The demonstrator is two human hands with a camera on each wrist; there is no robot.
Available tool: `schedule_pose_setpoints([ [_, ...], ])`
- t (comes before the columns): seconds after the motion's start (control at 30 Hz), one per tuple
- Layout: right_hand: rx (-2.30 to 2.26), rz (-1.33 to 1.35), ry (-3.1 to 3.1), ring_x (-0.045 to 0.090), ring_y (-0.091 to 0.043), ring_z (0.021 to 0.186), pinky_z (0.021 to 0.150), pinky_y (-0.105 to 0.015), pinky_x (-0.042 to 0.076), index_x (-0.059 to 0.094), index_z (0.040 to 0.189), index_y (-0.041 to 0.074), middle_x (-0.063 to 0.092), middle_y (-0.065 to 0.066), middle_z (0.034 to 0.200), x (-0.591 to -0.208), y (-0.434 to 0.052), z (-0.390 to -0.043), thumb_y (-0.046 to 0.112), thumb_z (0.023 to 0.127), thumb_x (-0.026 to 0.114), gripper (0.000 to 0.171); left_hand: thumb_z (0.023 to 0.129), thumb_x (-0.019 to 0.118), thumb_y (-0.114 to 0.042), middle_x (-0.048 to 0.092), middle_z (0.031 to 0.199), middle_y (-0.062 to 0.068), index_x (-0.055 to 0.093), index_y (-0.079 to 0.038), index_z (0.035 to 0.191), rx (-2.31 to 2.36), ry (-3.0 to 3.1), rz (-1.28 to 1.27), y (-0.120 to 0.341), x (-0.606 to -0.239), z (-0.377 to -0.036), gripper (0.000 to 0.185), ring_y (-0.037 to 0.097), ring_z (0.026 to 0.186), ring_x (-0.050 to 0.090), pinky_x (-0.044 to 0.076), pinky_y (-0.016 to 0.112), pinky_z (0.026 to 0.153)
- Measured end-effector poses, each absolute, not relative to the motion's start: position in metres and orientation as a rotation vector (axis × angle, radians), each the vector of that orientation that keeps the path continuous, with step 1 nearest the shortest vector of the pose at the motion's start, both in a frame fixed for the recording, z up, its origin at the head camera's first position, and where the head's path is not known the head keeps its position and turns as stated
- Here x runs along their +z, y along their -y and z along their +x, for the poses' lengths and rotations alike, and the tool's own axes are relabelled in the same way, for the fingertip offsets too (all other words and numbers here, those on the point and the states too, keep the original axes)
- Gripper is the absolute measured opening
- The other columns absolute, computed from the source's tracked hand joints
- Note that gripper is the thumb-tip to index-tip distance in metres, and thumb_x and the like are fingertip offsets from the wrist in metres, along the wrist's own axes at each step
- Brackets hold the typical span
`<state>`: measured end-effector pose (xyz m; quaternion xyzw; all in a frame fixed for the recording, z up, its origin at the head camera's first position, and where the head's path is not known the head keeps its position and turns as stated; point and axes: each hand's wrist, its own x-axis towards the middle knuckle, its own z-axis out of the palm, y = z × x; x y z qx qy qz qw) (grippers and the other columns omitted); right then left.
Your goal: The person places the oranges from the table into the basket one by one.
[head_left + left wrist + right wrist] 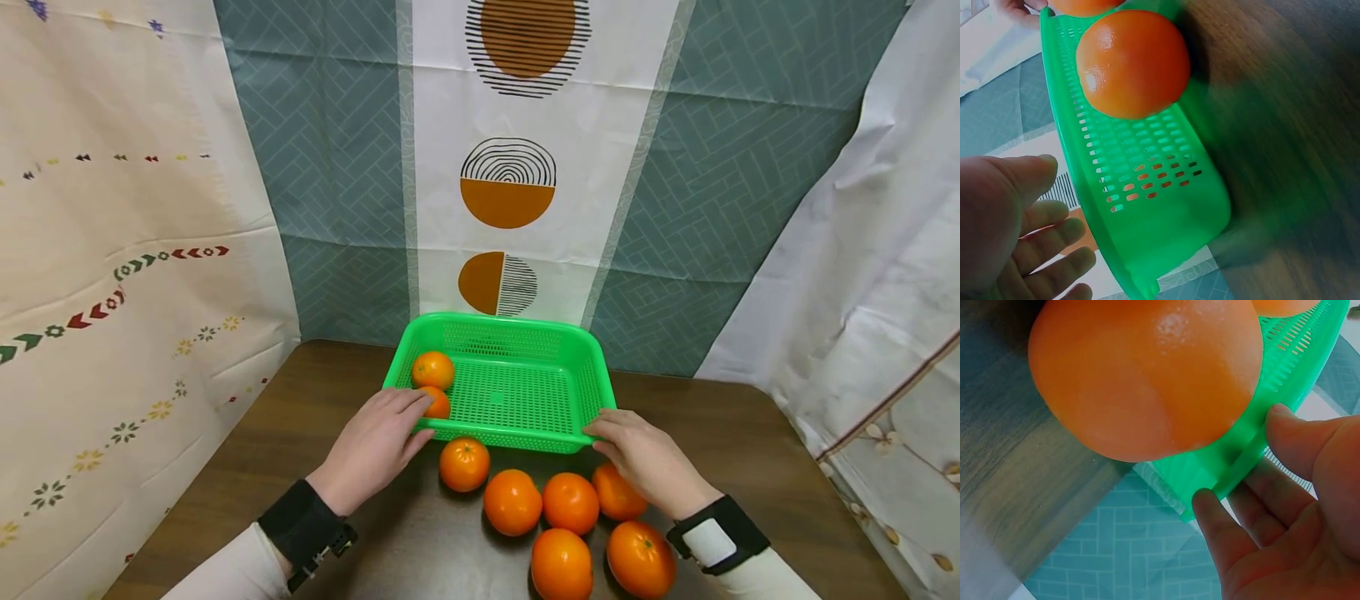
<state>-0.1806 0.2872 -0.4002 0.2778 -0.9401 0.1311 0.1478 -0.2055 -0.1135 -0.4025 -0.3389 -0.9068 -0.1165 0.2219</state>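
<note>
Left hand (378,446) open at basket (517,327) | six oranges (512,502) near right hand (647,461)

Patterned curtains (517,167) hang behind the far edge of a dark wooden bench (750,442), with white drapes (862,250) at right.

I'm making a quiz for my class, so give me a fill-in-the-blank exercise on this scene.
1. The basket is coloured ____.
2. Inside the basket lie ____ oranges.
3. On the table in front of the basket lie ____ oranges.
4. The right hand touches the basket's near ____ corner.

Missing: green; two; six; right
</note>
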Motion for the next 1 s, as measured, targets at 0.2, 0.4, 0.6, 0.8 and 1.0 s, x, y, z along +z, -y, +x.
schedule_pose_setpoints([
  [0.2, 0.381, 0.801, 2.704, 0.061, -0.018, 0.109, 0.091, -0.040, 0.054, 0.074, 0.110, 0.016, 0.066, 0.004, 0.110, -0.401, -0.286, -0.180, 0.007, 0.087, 0.079, 0.025, 0.093, 0.076, -0.027, 0.066, 0.119, 0.004, 0.066, -0.008, 0.122, -0.320, 2.500, -0.932, 0.116, -0.407, -0.204, 0.037, 0.025, 0.111, 0.060, 0.044, 0.045, 0.104],
  [0.4, 0.376, 0.805, 2.704, 0.061, -0.019, 0.111, 0.091, -0.040, 0.054, 0.074, 0.110, 0.016, 0.066, 0.003, 0.111, -0.400, -0.286, -0.181, 0.006, 0.087, 0.079, 0.025, 0.090, 0.078, -0.024, 0.065, 0.120, 0.005, 0.067, -0.007, 0.122, -0.334, 2.466, -0.947, 0.114, -0.407, -0.201, 0.038, 0.025, 0.113, 0.059, 0.045, 0.045, 0.104],
  [0.6, 0.357, 0.802, 2.706, 0.060, -0.020, 0.113, 0.093, -0.041, 0.054, 0.074, 0.111, 0.015, 0.066, 0.000, 0.113, -0.400, -0.286, -0.182, 0.007, 0.088, 0.078, 0.025, 0.090, 0.078, -0.026, 0.059, 0.131, 0.006, 0.065, -0.009, 0.130, -0.402, 2.403, -1.086, 0.103, -0.408, -0.189, 0.045, 0.025, 0.124, 0.053, 0.040, 0.043, 0.108],
  [0.8, 0.357, 0.798, 2.705, 0.060, -0.021, 0.114, 0.093, -0.041, 0.054, 0.074, 0.112, 0.015, 0.067, -0.001, 0.114, -0.403, -0.287, -0.182, 0.008, 0.088, 0.079, 0.026, 0.090, 0.078, -0.029, 0.058, 0.134, 0.005, 0.065, -0.013, 0.132, -0.394, 2.409, -1.167, 0.089, -0.413, -0.175, 0.046, 0.024, 0.125, 0.050, 0.041, 0.040, 0.107],
  [1.0, 0.361, 0.785, 2.707, 0.061, -0.022, 0.115, 0.094, -0.042, 0.053, 0.074, 0.112, 0.016, 0.067, -0.001, 0.115, -0.407, -0.288, -0.180, 0.007, 0.087, 0.079, 0.026, 0.092, 0.076, -0.032, 0.056, 0.137, 0.005, 0.062, -0.016, 0.134, -0.347, 2.411, -1.238, 0.082, -0.424, -0.166, 0.047, 0.024, 0.126, 0.050, 0.038, 0.043, 0.108],
])
